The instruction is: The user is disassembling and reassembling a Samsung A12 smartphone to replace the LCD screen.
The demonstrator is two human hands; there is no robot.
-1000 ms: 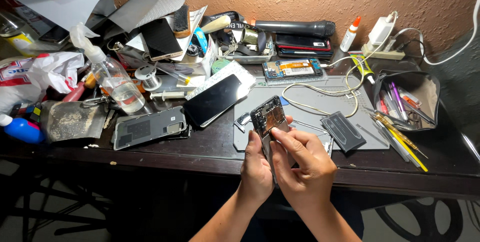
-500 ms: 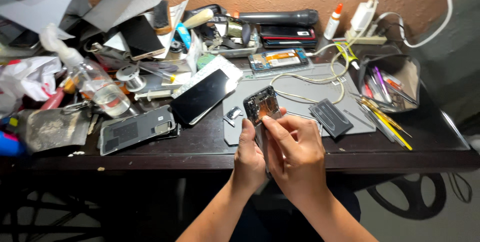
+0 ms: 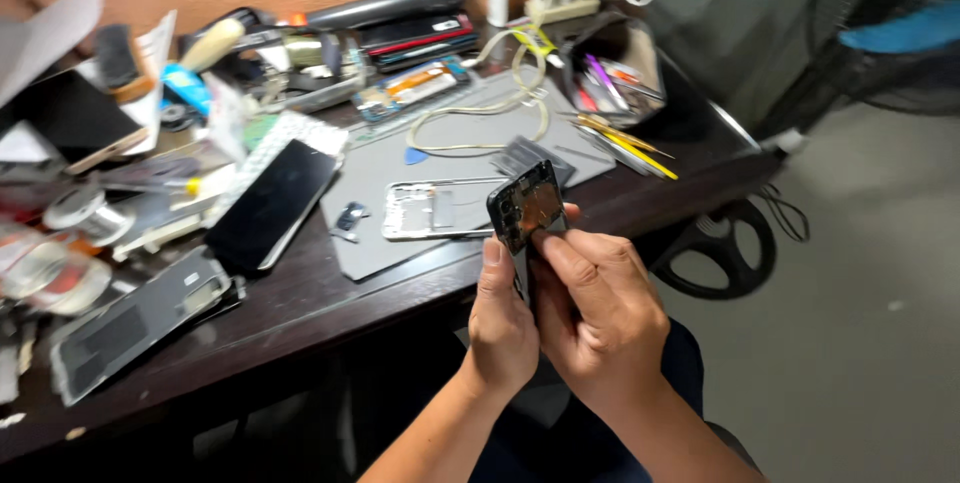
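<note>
Holding an opened phone (image 3: 527,206) upright between both hands, just off the near edge of the desk (image 3: 330,293), at about 5 o'clock from the grey mat (image 3: 400,158). Left hand (image 3: 500,323) wraps the lower left edge of the phone, thumb up along its side. Right hand (image 3: 600,308) grasps it from the right, thumb pressed against the exposed inside, where a copper-coloured patch shows. Both hands clenched on the phone; its lower half is hidden behind the fingers. On the mat, at 10 o'clock from the phone: a bare metal phone frame (image 3: 435,210), lying flat, with a small dark part (image 3: 348,218) just to its left. Black phone screen (image 3: 272,203) lies tilted at 9 o'clock, overlapping the mat's left edge. Silver back cover (image 3: 135,318) further at 8 o'clock, near the desk's front. Coiled pale cable (image 3: 480,118) at 12 o'clock. Tray of tools (image 3: 615,73) at 1 o'clock, yellow tweezers (image 3: 630,148) just beside it. Clutter crowds the far left.
</note>
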